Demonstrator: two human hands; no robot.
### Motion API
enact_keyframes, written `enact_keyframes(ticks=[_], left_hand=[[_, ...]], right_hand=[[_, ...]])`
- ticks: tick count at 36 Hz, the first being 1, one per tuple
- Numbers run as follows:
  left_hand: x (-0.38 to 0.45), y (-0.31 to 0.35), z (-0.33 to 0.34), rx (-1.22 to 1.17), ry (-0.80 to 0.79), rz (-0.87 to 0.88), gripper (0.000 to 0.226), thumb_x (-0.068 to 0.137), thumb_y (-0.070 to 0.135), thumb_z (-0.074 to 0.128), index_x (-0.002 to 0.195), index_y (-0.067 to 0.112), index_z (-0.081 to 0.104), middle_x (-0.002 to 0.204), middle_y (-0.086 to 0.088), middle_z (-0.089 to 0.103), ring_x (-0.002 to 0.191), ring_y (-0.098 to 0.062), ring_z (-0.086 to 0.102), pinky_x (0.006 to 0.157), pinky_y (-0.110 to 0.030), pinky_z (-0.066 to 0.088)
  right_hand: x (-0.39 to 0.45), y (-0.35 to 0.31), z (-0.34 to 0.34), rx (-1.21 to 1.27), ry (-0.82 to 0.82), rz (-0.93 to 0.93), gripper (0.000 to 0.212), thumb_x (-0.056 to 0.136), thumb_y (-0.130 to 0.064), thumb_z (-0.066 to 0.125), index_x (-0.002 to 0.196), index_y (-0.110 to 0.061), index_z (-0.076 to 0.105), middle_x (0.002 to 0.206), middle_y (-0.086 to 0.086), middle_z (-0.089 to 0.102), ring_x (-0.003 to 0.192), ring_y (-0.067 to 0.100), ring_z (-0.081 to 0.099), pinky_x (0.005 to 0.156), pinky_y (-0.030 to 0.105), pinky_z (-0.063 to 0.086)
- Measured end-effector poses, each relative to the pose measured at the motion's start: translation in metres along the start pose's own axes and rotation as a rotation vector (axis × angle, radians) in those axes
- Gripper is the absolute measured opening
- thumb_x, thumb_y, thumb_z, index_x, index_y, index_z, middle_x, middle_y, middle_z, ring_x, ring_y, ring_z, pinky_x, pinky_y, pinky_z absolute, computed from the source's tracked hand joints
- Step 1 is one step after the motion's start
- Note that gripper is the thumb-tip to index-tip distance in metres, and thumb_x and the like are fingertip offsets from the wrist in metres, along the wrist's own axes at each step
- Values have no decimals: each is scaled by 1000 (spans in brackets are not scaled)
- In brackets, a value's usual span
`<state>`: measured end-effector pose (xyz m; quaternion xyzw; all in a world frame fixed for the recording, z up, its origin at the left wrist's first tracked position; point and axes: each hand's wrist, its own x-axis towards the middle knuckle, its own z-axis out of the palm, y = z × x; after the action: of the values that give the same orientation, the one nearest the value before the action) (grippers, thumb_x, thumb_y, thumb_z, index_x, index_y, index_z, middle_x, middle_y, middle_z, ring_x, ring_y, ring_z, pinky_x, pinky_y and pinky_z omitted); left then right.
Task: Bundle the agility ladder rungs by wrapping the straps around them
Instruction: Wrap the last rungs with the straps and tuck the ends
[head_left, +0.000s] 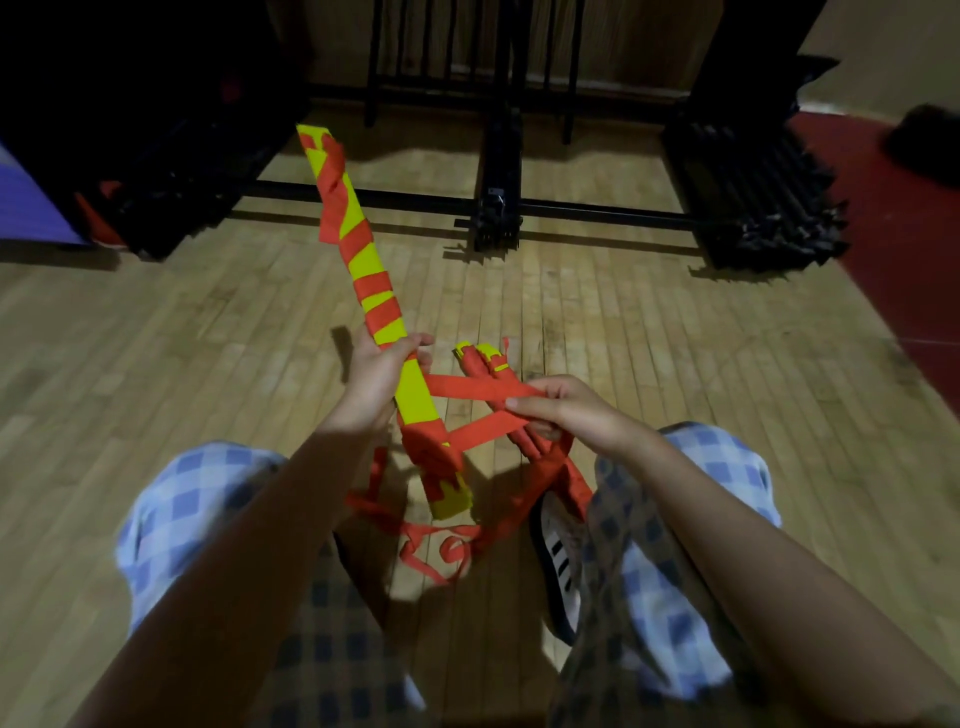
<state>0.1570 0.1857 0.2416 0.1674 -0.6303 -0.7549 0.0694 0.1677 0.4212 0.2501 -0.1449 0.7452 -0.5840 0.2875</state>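
A long stack of yellow ladder rungs (363, 260) stands tilted up from my lap toward the upper left, with orange strap wound around it in several turns. My left hand (376, 379) grips the stack near its middle. A second, shorter rung bundle (480, 358) pokes out behind my right hand. My right hand (561, 410) pinches a flat orange strap (467, 387) that runs taut from the long stack. More loose strap (441, 540) lies coiled on the floor between my legs.
I sit on a wooden plank floor (208, 338), knees in blue checked trousers, one striped shoe (558, 561) by the right leg. Black metal racks and stacked bars (753, 197) line the far side. A red floor area (904, 249) lies at the right.
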Motion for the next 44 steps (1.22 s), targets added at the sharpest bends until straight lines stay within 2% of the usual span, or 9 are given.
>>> enact_keyframes(ticks=[4, 8, 15, 23, 30, 33, 36, 40, 44], left_hand=[[1, 6, 3, -62, 36, -49, 8, 100, 15, 45, 96, 8, 43, 63, -6, 47, 38, -12, 43, 41, -21, 36], [-1, 8, 0, -229, 53, -107, 41, 103, 45, 29, 80, 15, 46, 51, 0, 48, 34, -12, 40, 39, -16, 33], [1, 15, -8, -256, 13, -109, 17, 100, 32, 51, 90, 18, 51, 70, 0, 45, 63, -12, 47, 62, -24, 43], [-5, 20, -2, -161, 0, -8, 13, 93, 10, 60, 89, 18, 52, 68, 4, 46, 59, -6, 50, 56, -21, 45], [-14, 19, 7, -312, -15, -51, 32, 88, -13, 50, 111, 8, 44, 90, -13, 58, 88, -35, 68, 82, -43, 59], [-14, 19, 7, -234, 0, -36, 37, 88, -13, 50, 118, 6, 41, 90, -15, 65, 67, -25, 69, 62, -31, 59], [-14, 15, 3, -110, 12, -38, 35, 87, -10, 51, 121, -6, 43, 73, -10, 61, 43, -15, 53, 43, -22, 44], [-15, 13, 2, -22, 17, 29, 31, 86, -12, 51, 113, 2, 44, 76, -12, 60, 42, -15, 48, 41, -22, 39], [-18, 11, -1, 75, 34, 98, 31, 85, -11, 52, 108, 8, 44, 79, -11, 63, 45, -16, 49, 45, -25, 41]], right_hand=[[-1, 0, -4, 48, -3, -2, 20, 94, -18, 62, 74, -17, 61, 56, 2, 38, 48, 13, 32, 46, 20, 27], [-1, 2, -5, -29, -20, 39, 16, 92, -22, 65, 84, -10, 61, 59, 1, 37, 48, 10, 33, 46, 19, 26], [-3, 6, -10, -43, 12, 84, 19, 91, -22, 66, 91, -4, 62, 56, -3, 43, 43, 7, 36, 42, 18, 28], [-9, 4, -5, -147, -45, 116, 20, 89, -28, 69, 80, -12, 61, 55, -5, 46, 44, 7, 36, 42, 20, 26], [-14, 8, 6, -179, -47, 123, 27, 90, -25, 68, 67, -20, 56, 60, 0, 48, 45, 7, 38, 46, 22, 27], [-14, 7, 5, -199, -41, 116, 26, 92, -25, 66, 69, -18, 57, 61, 3, 47, 47, 9, 39, 47, 24, 29], [-15, 5, 1, -106, -76, 88, 21, 96, -21, 60, 76, -14, 62, 56, 3, 46, 41, 10, 38, 43, 20, 30], [-13, 6, 2, 140, -167, 120, 11, 97, -9, 55, 104, -2, 58, 49, -6, 43, 37, 5, 34, 41, 18, 27], [-9, 13, 11, 184, -209, 202, 13, 96, -9, 56, 108, -4, 59, 56, -5, 47, 45, 6, 42, 46, 17, 36]])
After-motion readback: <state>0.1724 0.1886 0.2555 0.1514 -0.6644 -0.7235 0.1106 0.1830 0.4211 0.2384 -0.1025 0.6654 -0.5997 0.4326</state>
